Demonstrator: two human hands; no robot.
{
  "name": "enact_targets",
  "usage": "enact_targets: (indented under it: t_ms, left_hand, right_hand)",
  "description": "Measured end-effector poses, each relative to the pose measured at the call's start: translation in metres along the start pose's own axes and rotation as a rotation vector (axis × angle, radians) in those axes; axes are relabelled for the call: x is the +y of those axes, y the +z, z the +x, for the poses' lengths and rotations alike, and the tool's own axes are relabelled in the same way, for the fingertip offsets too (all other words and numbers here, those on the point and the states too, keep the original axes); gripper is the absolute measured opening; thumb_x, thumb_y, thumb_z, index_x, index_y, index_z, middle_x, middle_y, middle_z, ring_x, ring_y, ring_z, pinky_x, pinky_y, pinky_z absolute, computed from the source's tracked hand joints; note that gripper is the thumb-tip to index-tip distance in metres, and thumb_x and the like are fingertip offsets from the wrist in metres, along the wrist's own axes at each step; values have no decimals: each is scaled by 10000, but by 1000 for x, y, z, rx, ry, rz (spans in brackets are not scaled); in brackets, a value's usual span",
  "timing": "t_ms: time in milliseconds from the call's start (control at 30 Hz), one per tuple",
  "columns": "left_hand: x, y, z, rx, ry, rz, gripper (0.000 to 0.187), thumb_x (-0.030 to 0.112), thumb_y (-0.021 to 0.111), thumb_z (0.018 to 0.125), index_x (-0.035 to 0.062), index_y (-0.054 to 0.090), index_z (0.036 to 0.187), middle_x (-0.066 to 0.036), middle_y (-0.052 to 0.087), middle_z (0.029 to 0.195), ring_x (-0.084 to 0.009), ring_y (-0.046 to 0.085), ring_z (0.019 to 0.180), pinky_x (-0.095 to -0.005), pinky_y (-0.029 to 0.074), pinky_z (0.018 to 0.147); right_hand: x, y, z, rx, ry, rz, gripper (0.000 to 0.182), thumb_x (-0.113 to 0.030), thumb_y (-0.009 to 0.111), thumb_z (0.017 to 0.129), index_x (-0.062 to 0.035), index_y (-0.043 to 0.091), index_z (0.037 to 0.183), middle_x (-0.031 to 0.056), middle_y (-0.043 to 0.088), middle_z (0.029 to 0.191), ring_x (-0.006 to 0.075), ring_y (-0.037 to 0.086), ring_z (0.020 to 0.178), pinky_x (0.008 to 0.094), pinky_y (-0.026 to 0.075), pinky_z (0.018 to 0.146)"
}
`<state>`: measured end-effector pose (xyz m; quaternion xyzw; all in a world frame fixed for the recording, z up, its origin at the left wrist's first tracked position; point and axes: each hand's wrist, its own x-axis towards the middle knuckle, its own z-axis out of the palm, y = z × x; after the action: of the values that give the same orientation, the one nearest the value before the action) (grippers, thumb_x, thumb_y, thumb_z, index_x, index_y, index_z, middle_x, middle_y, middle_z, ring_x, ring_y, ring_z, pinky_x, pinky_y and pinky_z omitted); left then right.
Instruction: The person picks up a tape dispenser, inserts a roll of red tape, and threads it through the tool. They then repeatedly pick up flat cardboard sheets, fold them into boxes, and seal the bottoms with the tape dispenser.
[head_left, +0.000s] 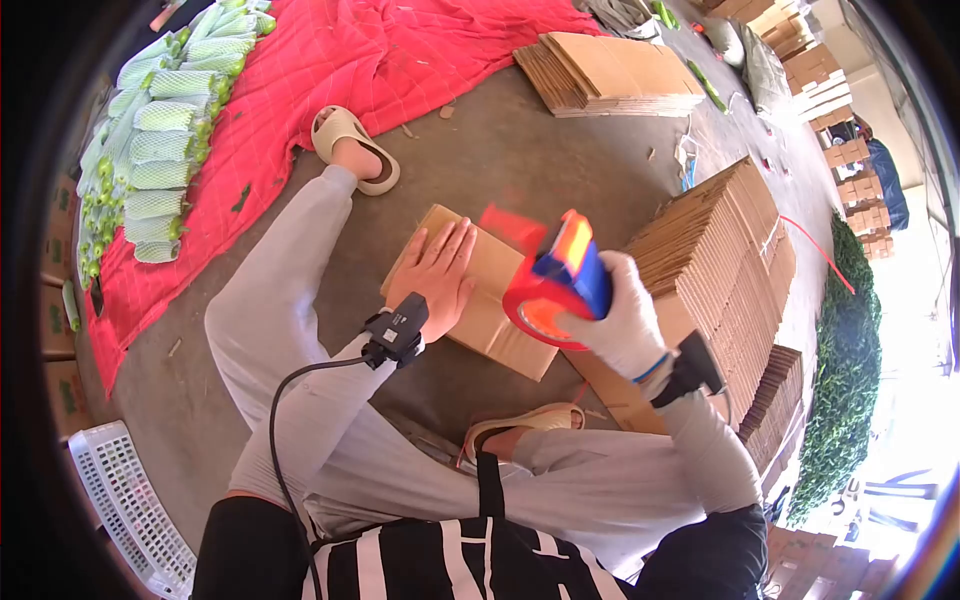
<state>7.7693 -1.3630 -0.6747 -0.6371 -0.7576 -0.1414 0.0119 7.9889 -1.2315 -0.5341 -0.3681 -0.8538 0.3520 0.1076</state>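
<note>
A brown cardboard box (505, 307) lies between my feet on the grey floor. My left hand (436, 277) is bare and rests flat on the box's left part, fingers stretched out. A red and blue tape dispenser (560, 285) is held above the box's right end by my right hand (622, 318), which wears a white glove. The dispenser's red part points up and to the left. Its roll faces the camera. The box's underside is hidden.
Stacked flat cardboard (715, 270) stands at the right, with another stack (620, 75) at the top. A red cloth (290, 70) with net-wrapped green produce (170, 130) lies at the left. A white plastic crate (130, 505) is at the lower left.
</note>
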Motion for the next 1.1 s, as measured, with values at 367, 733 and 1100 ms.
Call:
enact_targets:
  t_ms: [367, 733, 1100]
  left_hand:
    - [21, -20, -31, 104, -712, -1861, 560, 421, 474, 1047, 38, 499, 1456, -126, 573, 1446, -241, 457, 1406, -412, 289, 1195]
    - [34, -60, 36, 519, -996, -2243, 331, 233, 554, 1060, -58, 601, 1213, -200, 689, 1213, -264, 656, 1181, -385, 526, 1015]
    - [-179, 28, -7, 515, -910, -2065, 384, 301, 473, 1088, -8, 593, 1282, -142, 683, 1267, -239, 650, 1191, -405, 521, 1028]
  right_hand:
    - [-6, 25, -14, 24, -64, -156, 615, -237, 857, 726, -53, 559, 1231, 188, 673, 1084, 371, 688, 985, 426, 561, 851]
    - [-40, 20, 5, -113, -155, -347, 548, -306, 809, 753, -67, 566, 1181, 173, 680, 1048, 367, 679, 958, 458, 534, 829]
    - [-56, 14, 22, -253, -148, -466, 495, -338, 782, 775, -77, 567, 1137, 177, 687, 940, 399, 672, 891, 496, 521, 808]
